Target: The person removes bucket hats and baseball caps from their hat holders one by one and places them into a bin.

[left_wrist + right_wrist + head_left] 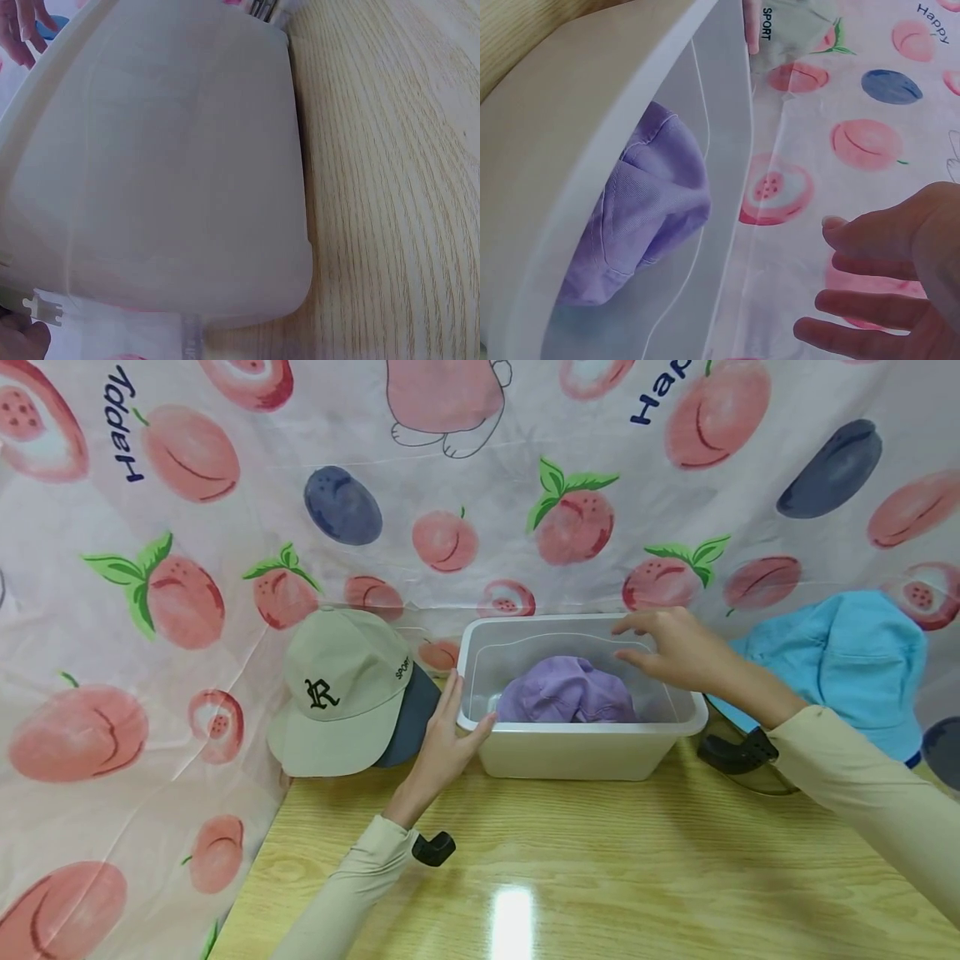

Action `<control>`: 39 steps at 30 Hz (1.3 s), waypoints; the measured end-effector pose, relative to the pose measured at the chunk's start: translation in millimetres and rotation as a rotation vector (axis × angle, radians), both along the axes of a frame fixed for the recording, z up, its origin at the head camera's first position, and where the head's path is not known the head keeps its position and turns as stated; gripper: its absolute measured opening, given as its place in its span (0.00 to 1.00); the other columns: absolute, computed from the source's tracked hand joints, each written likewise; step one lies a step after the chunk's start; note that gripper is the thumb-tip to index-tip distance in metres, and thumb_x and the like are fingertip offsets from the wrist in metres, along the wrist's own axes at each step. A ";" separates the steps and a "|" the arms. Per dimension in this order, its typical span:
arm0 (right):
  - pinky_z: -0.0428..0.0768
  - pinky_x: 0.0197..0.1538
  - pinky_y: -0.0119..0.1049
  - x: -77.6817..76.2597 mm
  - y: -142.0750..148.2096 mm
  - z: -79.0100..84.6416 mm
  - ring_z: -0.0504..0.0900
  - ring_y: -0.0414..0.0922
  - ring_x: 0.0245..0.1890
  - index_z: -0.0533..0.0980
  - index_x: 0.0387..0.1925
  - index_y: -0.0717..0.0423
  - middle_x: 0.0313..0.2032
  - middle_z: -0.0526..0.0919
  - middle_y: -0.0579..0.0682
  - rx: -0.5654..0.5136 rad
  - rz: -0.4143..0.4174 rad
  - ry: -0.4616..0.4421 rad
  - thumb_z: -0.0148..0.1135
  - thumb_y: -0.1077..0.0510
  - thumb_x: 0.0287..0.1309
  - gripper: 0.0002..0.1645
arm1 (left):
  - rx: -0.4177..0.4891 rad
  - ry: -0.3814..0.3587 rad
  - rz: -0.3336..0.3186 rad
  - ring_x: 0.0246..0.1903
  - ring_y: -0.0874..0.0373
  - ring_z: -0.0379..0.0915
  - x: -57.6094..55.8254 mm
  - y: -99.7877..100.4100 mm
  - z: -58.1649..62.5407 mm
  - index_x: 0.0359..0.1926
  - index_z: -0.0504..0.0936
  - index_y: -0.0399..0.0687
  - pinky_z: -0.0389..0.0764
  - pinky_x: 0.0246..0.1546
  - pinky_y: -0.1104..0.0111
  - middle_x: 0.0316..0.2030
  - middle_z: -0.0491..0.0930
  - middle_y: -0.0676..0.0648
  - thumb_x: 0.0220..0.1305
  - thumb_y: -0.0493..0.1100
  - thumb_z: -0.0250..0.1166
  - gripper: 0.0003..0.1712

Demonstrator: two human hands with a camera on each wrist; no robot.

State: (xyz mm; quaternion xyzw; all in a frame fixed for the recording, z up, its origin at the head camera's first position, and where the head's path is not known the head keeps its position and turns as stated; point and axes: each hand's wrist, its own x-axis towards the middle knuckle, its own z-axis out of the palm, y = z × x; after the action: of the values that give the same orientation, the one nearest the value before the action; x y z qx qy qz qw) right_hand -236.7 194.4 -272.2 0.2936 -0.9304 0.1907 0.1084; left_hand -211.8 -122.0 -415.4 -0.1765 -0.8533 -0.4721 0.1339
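A purple cap (pixel 566 691) lies inside a white plastic bin (pixel 577 752), and its lower part is hidden by the front wall. My left hand (pixel 444 743) is at the bin's left rim, fingers straight, between the bin and a beige cap (pixel 348 681) with a dark letter on its front. Over the right end of the bin hovers my right hand (pixel 671 647), fingers spread and nothing held. The right wrist view shows that hand (pixel 900 277) apart from the purple cap (pixel 641 202). To the right of the bin sits a light blue cap (pixel 847 664).
The wooden table (pixel 570 860) stretches in front of the bin. Behind everything hangs a fruit-printed cloth (pixel 480 477), which also covers the left side. A black wrist device (pixel 738 752) is on the right forearm, near the blue cap.
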 end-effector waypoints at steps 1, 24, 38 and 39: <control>0.77 0.45 0.54 0.5 0.8 0.6 0.80 0.58 0.43 0.80 0.44 0.63 0.42 0.83 0.60 -0.003 0.000 0.007 0.67 0.60 0.55 0.16 | 0.001 0.000 0.000 0.71 0.55 0.40 0.1 -0.1 0.1 0.72 0.49 0.37 0.51 0.66 0.56 0.73 0.41 0.51 0.62 0.61 0.60 0.50; 0.74 0.48 0.57 18.6 30.1 18.3 0.77 0.58 0.48 0.78 0.48 0.64 0.47 0.80 0.61 -0.011 -0.029 0.108 0.68 0.62 0.53 0.19 | 0.035 0.017 -0.016 0.71 0.56 0.40 0.9 4.4 -2.5 0.73 0.48 0.38 0.53 0.65 0.53 0.73 0.41 0.52 0.63 0.58 0.61 0.49; 0.69 0.48 0.65 25.5 47.0 23.7 0.72 0.64 0.53 0.78 0.51 0.60 0.53 0.75 0.65 0.059 -0.115 0.098 0.67 0.60 0.54 0.22 | 0.032 0.024 -0.008 0.71 0.56 0.40 -0.6 0.8 -6.1 0.73 0.48 0.38 0.53 0.65 0.54 0.73 0.41 0.52 0.63 0.58 0.60 0.48; 0.69 0.49 0.65 26.2 48.6 24.0 0.71 0.64 0.54 0.77 0.51 0.61 0.53 0.75 0.65 0.062 -0.124 0.096 0.67 0.59 0.54 0.22 | 0.029 0.020 -0.007 0.71 0.56 0.40 -0.7 0.6 -5.9 0.73 0.48 0.39 0.53 0.65 0.54 0.73 0.41 0.53 0.64 0.59 0.60 0.48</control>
State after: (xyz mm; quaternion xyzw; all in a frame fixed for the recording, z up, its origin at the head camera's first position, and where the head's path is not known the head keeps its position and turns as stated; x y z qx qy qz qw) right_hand -210.5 243.0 -248.2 0.2476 -0.9460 0.1402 0.1552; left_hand -212.5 -121.3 -421.3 -0.1821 -0.8443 -0.4831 0.1435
